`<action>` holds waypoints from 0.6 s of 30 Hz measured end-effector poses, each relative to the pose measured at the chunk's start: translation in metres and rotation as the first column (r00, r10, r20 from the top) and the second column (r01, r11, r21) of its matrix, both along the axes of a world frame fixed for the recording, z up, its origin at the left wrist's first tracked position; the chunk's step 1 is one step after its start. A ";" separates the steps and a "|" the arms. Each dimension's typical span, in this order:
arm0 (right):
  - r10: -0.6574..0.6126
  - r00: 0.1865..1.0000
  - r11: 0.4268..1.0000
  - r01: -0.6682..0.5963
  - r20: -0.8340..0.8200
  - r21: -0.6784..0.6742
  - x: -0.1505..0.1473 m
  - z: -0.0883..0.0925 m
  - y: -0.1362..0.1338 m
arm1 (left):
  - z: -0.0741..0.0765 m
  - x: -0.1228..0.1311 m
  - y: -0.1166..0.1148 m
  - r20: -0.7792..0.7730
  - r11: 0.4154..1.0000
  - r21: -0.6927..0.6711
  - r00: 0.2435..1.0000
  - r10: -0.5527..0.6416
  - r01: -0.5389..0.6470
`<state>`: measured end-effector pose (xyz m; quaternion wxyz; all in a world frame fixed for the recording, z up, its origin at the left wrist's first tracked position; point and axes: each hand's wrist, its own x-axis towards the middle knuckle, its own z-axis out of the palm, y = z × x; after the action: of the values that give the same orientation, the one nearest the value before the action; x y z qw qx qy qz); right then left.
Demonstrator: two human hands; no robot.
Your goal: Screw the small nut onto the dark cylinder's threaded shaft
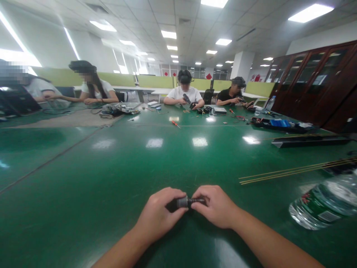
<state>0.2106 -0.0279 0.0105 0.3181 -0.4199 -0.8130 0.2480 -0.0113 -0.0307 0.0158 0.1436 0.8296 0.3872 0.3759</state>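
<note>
Close above the green table, my left hand pinches a short grey metal cylinder between thumb and fingers. A thin dark shaft with ridges sticks out from the cylinder's right end, and the thumb and fingertips of my right hand close around it. Cylinder and shaft lie in one line, roughly level. Whether they are one piece or two parts fitted together I cannot tell. My fingers partly cover both.
To the right, a large water bottle lies on its side near thin brass-coloured rods and a black channel. Farther off are an orange screwdriver and a tray of parts. Several people sit around the table.
</note>
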 end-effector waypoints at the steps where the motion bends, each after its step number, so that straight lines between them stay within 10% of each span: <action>1: -0.001 1.000 1.000 0.001 0.001 -0.003 0.000 0.000 0.000 | 0.000 0.000 0.000 0.003 1.000 0.003 1.000 0.000 0.000; 18: -0.008 1.000 0.999 0.008 -0.002 -0.032 0.000 0.005 -0.001 | -0.004 -0.002 0.001 0.006 1.000 0.007 1.000 0.019 -0.019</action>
<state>0.2110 -0.0286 0.0151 0.3133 -0.4280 -0.8068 0.2601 -0.0129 -0.0297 0.0120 0.1382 0.8252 0.3933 0.3811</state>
